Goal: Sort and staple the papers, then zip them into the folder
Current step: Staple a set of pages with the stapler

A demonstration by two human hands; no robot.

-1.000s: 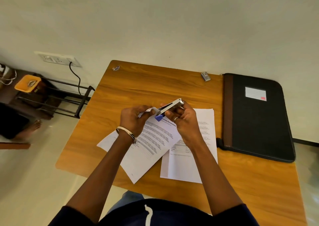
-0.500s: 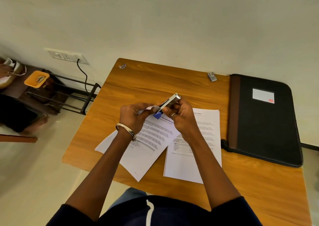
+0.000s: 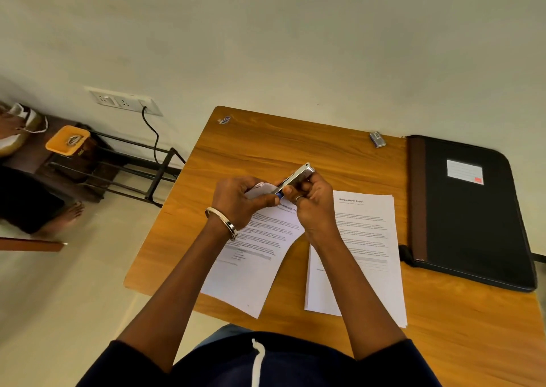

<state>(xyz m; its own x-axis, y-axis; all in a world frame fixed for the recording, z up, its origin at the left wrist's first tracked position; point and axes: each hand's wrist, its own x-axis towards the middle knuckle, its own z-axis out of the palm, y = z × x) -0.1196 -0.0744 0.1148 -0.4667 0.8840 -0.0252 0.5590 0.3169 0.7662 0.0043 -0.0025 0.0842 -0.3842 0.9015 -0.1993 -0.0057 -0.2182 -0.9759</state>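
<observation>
Both hands meet over the counter, stapler against the corner of a paper set

The right hand (image 3: pixel 310 200) curls round a silver stapler (image 3: pixel 297 177), which is tilted with its far end raised; the left hand (image 3: pixel 239 200) pinches the lifted top corner of the left paper set (image 3: pixel 254 256), just beside the stapler's near end, where a bit of blue shows. Whether the corner sits inside the stapler's mouth is hard to tell, since the fingers cover it. This set lies angled on the wooden counter (image 3: pixel 295 147), under the left wrist. A second stack of papers (image 3: pixel 366 239) lies flat to the right, close to the closed black folder (image 3: pixel 469 221) at the counter's right edge. A small staple box (image 3: pixel 378 139) sits near the far edge
</observation>
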